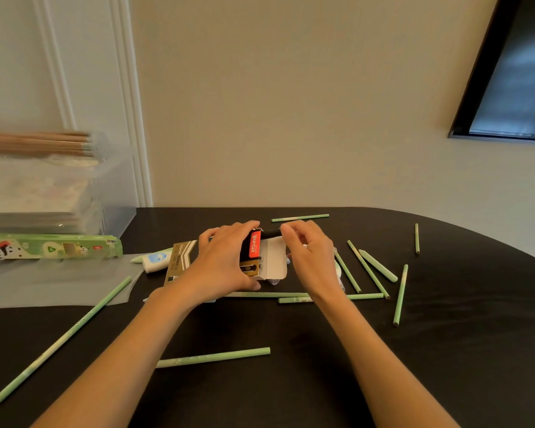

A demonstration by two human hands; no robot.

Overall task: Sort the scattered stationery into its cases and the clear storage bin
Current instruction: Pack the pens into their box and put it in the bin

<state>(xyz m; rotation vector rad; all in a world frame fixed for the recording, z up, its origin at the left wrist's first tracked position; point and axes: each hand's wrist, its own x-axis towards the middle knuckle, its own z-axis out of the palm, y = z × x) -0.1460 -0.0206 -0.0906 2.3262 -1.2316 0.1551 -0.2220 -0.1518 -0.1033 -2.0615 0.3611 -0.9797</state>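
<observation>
Landmark: gold-and-white cardboard box (pixel 260 267), lying mid-surface on the dark surface (pixel 445 350) with its white end flap (pixel 275 256) open toward the right. Left hand (pixel 226 261) sits on top of the box, fingers curled round it, thumb at the near edge, gripping. Right hand (pixel 309 257) is at the box's open end, fingers (pixel 288 231) bent and pinching the far end of a black item with a red label (pixel 254 244), which lies across the box mouth; what the item is, cannot tell.

Green pencils scattered around the box: one just beyond it (pixel 300 217), several crossing right of it (pixel 366 268), one far right of it (pixel 417 237), one angled further right and nearer (pixel 400 295), two lying along its near side, partly under the right wrist (pixel 294 299). A long one runs diagonally near-left of the box (pixel 62 338), another lies well in front of it (pixel 213 356). A pale green pointed cap or stub (pixel 379 265) lies among the right-hand group.

Touching the box's left end: a white tube with a blue face print (pixel 155 261). Further left of the box: green panda-print pencil case (pixel 50 247) on a clear plastic sheet (pixel 53 288), just in front of the clear storage bin (pixel 74 186). Wooden pencils (pixel 37 143), blurred, lie across the bin's top.
</observation>
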